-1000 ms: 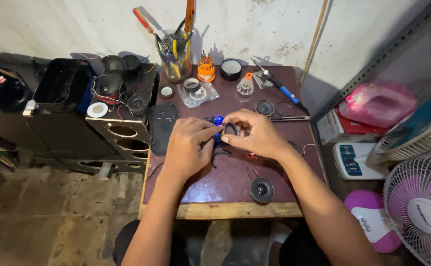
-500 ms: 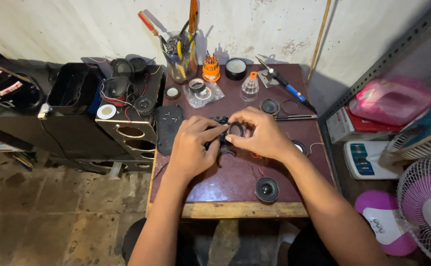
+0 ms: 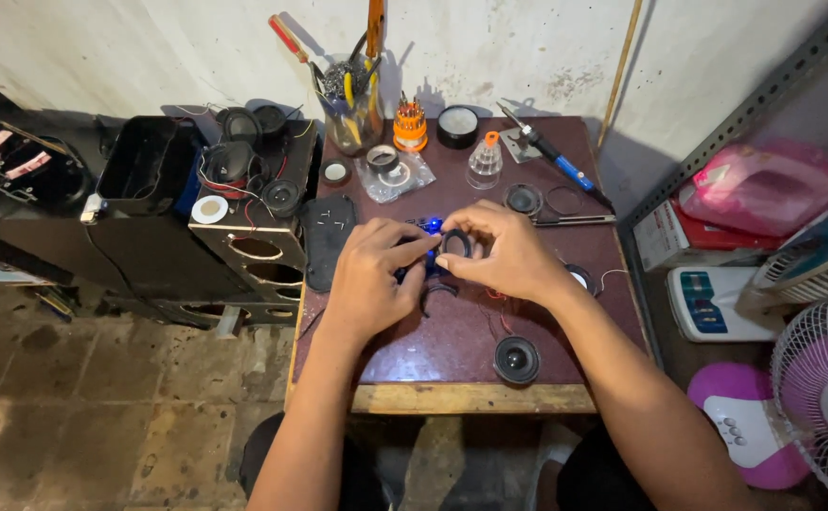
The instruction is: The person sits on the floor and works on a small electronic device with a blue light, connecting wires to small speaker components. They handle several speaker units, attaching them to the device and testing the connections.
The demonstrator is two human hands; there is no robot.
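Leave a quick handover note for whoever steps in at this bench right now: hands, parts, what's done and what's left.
Left hand: fingertips pinch the small blue-lit device at table centre.
Right hand: holds a black ring part against that device.
A curved black piece lies just below the hands; a small round speaker sits near the front edge of the table.
Done: device and ring are brought together.
Left: whether the ring is seated cannot be told; loose parts are unfitted.

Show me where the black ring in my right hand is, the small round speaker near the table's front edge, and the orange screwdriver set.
black ring [image 3: 455, 244], head view, on its rim.
small round speaker [image 3: 516, 360], head view, cone centre.
orange screwdriver set [image 3: 410, 129], head view, orange holder body.
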